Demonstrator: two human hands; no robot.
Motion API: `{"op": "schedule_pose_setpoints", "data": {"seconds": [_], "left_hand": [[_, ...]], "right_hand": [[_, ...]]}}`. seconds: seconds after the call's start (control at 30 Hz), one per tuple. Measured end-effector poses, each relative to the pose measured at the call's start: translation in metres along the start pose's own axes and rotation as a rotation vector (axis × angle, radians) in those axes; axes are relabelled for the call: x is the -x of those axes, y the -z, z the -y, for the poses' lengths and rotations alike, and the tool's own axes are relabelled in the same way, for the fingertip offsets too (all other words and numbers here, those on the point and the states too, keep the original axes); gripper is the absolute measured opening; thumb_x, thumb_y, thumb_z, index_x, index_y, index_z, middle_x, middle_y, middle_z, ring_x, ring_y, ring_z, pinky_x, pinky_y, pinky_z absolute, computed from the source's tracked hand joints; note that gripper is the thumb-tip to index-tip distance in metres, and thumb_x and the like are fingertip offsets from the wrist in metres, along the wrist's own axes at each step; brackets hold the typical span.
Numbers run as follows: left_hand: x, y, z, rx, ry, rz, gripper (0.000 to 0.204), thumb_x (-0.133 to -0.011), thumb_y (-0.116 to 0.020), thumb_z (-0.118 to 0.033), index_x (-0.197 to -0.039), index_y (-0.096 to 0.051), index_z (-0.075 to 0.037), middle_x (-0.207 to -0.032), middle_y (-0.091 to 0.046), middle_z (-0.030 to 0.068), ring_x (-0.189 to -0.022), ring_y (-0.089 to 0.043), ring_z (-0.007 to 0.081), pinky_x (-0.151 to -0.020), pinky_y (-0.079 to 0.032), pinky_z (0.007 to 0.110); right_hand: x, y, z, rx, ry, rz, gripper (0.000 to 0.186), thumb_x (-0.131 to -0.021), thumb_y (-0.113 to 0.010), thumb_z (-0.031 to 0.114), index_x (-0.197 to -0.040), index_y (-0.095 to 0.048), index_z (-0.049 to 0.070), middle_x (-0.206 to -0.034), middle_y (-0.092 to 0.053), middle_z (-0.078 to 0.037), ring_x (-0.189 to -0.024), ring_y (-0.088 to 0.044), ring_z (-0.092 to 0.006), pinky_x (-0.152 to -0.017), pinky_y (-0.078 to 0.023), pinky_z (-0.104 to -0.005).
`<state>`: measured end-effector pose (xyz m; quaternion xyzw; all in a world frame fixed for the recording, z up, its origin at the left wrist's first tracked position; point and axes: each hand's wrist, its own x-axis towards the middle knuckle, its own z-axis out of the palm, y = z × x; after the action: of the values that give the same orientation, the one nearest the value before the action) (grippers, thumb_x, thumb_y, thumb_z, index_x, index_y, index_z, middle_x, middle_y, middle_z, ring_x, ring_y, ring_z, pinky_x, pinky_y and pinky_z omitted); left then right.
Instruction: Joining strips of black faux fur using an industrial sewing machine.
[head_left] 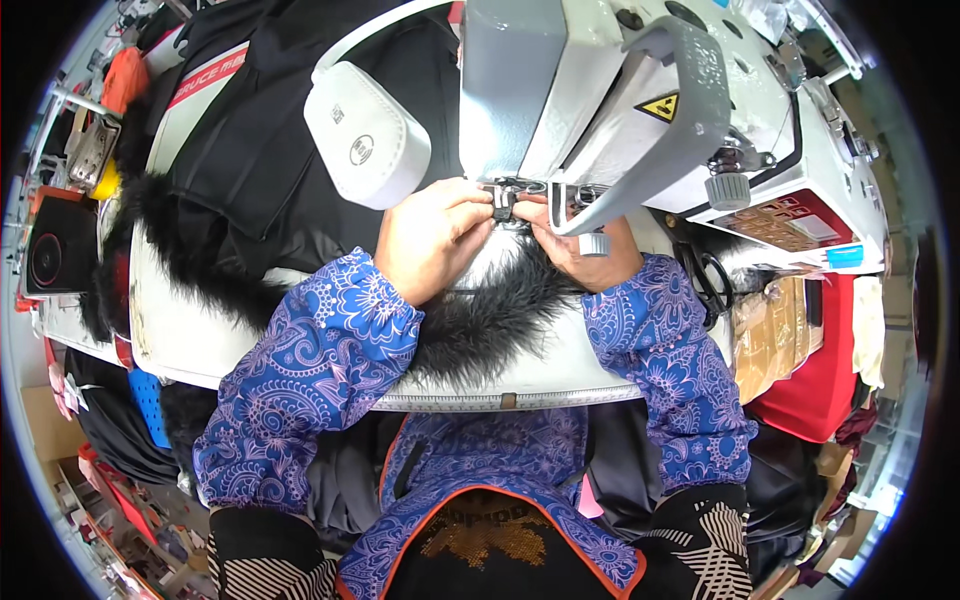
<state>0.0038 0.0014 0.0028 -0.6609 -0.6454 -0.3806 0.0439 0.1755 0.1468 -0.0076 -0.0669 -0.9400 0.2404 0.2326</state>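
Note:
My left hand (432,240) and my right hand (585,255) meet under the head of a white sewing machine (640,100). Both pinch a small black piece (503,203) at the presser foot, on the end of a long black fur strip (480,310). The strip lies across the white table (200,340) and runs off toward the left. Blue patterned sleeves cover both forearms. The needle area is partly hidden by my fingers.
Black fabric (270,140) is piled at the back left beside a white rounded machine part (365,135). Black scissors (708,275) lie right of my right hand. Red and tan cloth (800,360) hangs at the right. A ruler strip (500,400) edges the table front.

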Motion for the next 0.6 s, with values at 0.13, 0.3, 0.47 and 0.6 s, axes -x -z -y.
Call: {"op": "schedule_pose_setpoints", "data": {"seconds": [0.13,0.3,0.47,0.6], "left_hand": [[-0.002,-0.002,0.003,-0.029,-0.014,-0.009,0.015,-0.072,-0.075,-0.005,-0.086,-0.069,-0.005,-0.094,-0.07,0.0078,-0.088,-0.069,0.025,-0.074,-0.057,0.034],[-0.003,0.001,0.004,-0.012,-0.055,0.023,0.016,-0.071,-0.075,-0.004,-0.086,-0.068,-0.005,-0.095,-0.07,0.0078,-0.088,-0.069,0.0252,-0.074,-0.057,0.033],[-0.003,0.001,0.001,-0.009,-0.038,0.024,0.017,-0.072,-0.074,-0.005,-0.087,-0.069,-0.005,-0.096,-0.07,0.0082,-0.09,-0.069,0.0253,-0.075,-0.057,0.033],[-0.001,-0.001,0.004,-0.032,-0.06,0.012,0.017,-0.071,-0.074,-0.004,-0.088,-0.069,-0.005,-0.098,-0.07,0.0083,-0.091,-0.068,0.025,-0.076,-0.057,0.033]], "right_hand": [[-0.002,-0.001,-0.001,0.073,0.014,-0.013,0.029,-0.081,-0.068,-0.004,-0.105,-0.073,0.011,-0.099,-0.072,-0.011,-0.09,-0.07,-0.0241,-0.078,-0.055,-0.033],[-0.007,0.005,0.002,0.067,-0.011,0.003,0.025,-0.082,-0.067,0.0,-0.105,-0.073,0.01,-0.1,-0.072,-0.012,-0.093,-0.07,-0.026,-0.08,-0.056,-0.0345],[0.001,-0.002,-0.011,-0.2,-0.125,0.006,0.016,-0.096,-0.058,0.002,-0.104,-0.071,-0.003,-0.105,-0.072,-0.01,-0.097,-0.067,-0.0141,-0.088,-0.051,-0.0293],[-0.005,0.002,-0.008,-0.222,-0.199,0.034,0.017,-0.092,-0.063,0.002,-0.107,-0.071,0.0,-0.105,-0.072,-0.011,-0.098,-0.067,-0.0185,-0.088,-0.052,-0.0306]]}}
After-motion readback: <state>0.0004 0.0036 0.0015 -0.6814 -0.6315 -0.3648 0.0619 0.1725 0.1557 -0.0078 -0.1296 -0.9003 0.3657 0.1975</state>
